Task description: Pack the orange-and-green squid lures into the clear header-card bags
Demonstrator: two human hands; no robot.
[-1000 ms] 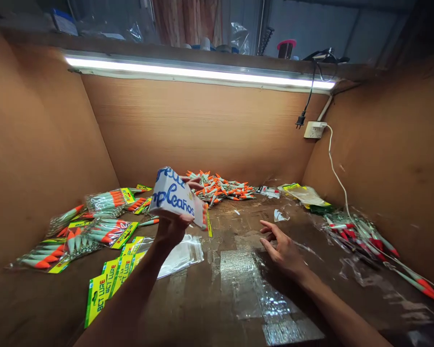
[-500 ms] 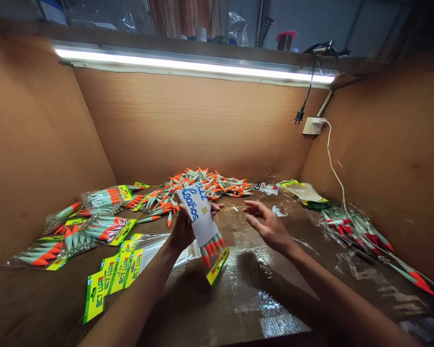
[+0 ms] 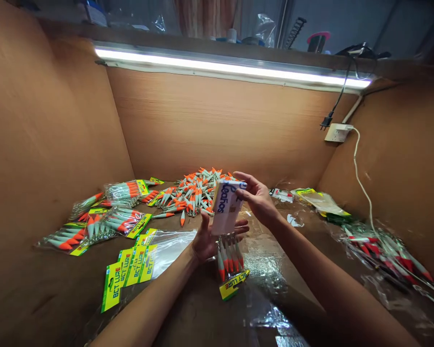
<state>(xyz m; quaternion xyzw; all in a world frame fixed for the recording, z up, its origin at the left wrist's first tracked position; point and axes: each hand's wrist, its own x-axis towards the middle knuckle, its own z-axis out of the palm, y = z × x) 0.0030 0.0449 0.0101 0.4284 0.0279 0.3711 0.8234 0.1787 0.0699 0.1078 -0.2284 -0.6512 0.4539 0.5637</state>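
Observation:
A white card block with blue lettering [image 3: 225, 206] stands upright between both my hands above the table. My left hand [image 3: 207, 239] cups it from below with fingers spread under it. My right hand [image 3: 256, 196] pinches its top edge. Below the card hangs a clear bag of orange-and-white lures [image 3: 230, 258] with a yellow label [image 3: 233, 285] at its lower end, touching the table. Behind lies a heap of loose orange-tipped lures [image 3: 192, 189].
Filled lure packs [image 3: 106, 222] lie at the left. Empty clear bags with yellow headers [image 3: 130, 267] lie in front of them. Red-tipped lures in plastic [image 3: 386, 248] sit at the right. Brown board walls enclose the table; a socket [image 3: 336, 132] and cable hang at the right.
The card has been turned upright and brought to the middle. My right hand rose from the table and took hold of its top edge. The lure bag now hangs beneath.

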